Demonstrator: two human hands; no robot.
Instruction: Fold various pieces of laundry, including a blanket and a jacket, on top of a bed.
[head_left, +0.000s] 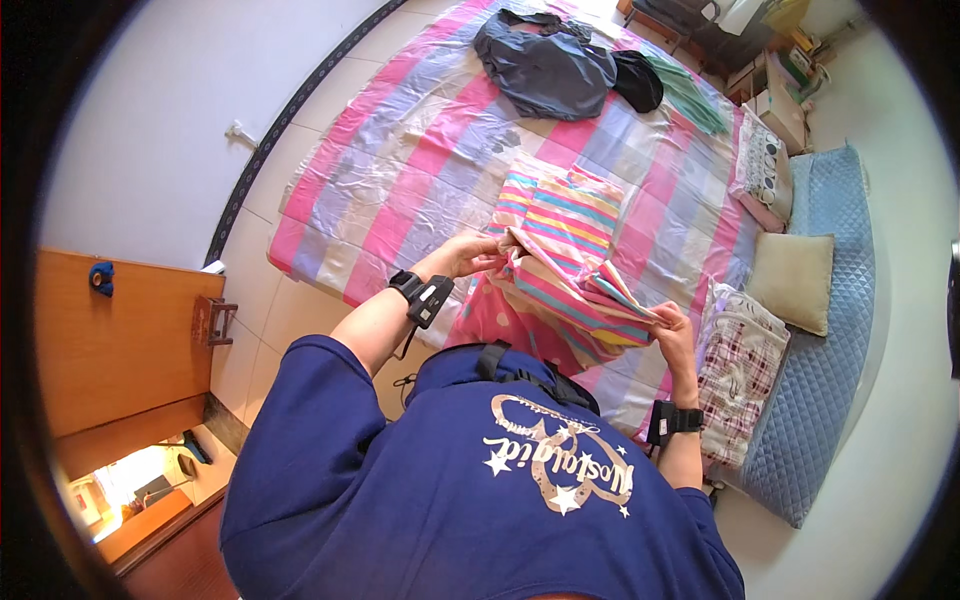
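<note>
A striped garment (570, 217) in pink, yellow, blue and white lies partly on the bed, its near part lifted and bunched between my hands. My left hand (469, 255) pinches one edge of the raised cloth. At the other end, my right hand (673, 330) grips a corner of the same cloth. Pink fabric with pale dots (495, 315) shows under the raised part, close to my body; whether it belongs to the same garment I cannot tell.
A checked bedspread (397, 195) covers the bed. Dark grey clothing (547, 67), a black piece (637, 81) and green cloth (686, 94) lie at its far end. Along the blue quilted headboard (810, 405) are a beige cushion (791, 281) and folded plaid bedding (739, 375). A wooden door (135, 337) stands left.
</note>
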